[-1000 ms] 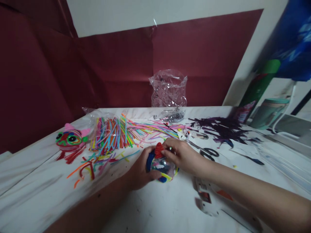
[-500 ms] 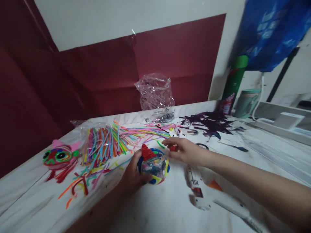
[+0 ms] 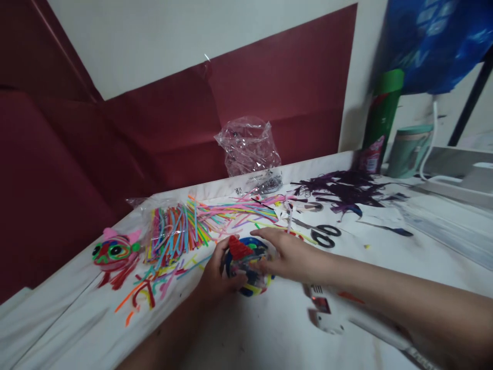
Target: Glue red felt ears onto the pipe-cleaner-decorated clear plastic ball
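My left hand [image 3: 219, 275] is closed around the left side of a round craft figure [image 3: 252, 288]. The figure is wrapped in blue, yellow and red pipe cleaners, with a red cone [image 3: 239, 247] standing on top and a shiny, partly bare front. From the right, my right hand [image 3: 283, 254] curls over the figure, thumb across the front and fingers near its top edge. Motion blurs that grip, and any small piece in those fingers is hidden. Below my right forearm lies a white glue gun [image 3: 329, 322], partly covered by the arm.
A similar pink-eared figure [image 3: 115, 252] stands at left beside a bag of colourful pipe cleaners [image 3: 173, 231] and scattered cut pieces. Black-handled scissors [image 3: 325, 235] lie beyond my right hand. Purple strips [image 3: 346, 187], a green can [image 3: 385, 110] and a lidded cup [image 3: 408, 151] are behind.
My right hand has moved left and down from beside the figure onto its right side. My left hand keeps its hold. The view has shifted, and the scissors show more fully.
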`<state>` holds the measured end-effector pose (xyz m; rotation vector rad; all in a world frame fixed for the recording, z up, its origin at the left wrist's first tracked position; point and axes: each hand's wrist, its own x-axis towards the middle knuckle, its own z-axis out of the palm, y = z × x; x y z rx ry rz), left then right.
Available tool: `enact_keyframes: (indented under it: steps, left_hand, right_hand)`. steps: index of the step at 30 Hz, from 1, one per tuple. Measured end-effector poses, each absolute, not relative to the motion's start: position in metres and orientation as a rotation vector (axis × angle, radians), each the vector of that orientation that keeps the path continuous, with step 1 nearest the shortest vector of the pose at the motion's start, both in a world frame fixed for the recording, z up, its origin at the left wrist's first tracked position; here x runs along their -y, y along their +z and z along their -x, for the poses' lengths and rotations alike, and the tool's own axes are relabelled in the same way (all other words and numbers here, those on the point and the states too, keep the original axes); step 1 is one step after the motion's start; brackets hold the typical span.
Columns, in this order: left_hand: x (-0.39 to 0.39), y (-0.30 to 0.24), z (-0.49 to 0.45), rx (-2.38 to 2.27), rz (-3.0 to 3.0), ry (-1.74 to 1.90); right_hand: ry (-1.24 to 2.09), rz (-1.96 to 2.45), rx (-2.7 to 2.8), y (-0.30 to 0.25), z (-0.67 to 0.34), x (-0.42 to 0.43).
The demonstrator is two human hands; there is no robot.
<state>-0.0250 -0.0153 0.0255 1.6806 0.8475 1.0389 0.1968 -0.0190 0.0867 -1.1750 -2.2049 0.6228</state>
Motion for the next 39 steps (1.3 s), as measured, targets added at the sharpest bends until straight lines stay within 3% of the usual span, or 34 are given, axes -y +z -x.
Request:
enact_keyframes:
  steps: [14,23,39]
  left_hand:
    - [0.019,0.024,0.018,-0.892,-1.714,1.134]
    - [0.015,0.02,0.021,-0.853,-1.738,1.359]
    - [0.015,0.03,0.011,-1.009,-1.752,1.394]
  right_hand:
    - [0.476,0.923,2.125,0.085,-0.174,0.014]
    - [0.528,0.956,2.114,0.079,-0.172,0.008]
    - [0.513,0.973,2.128,0.078,-0.171,0.006]
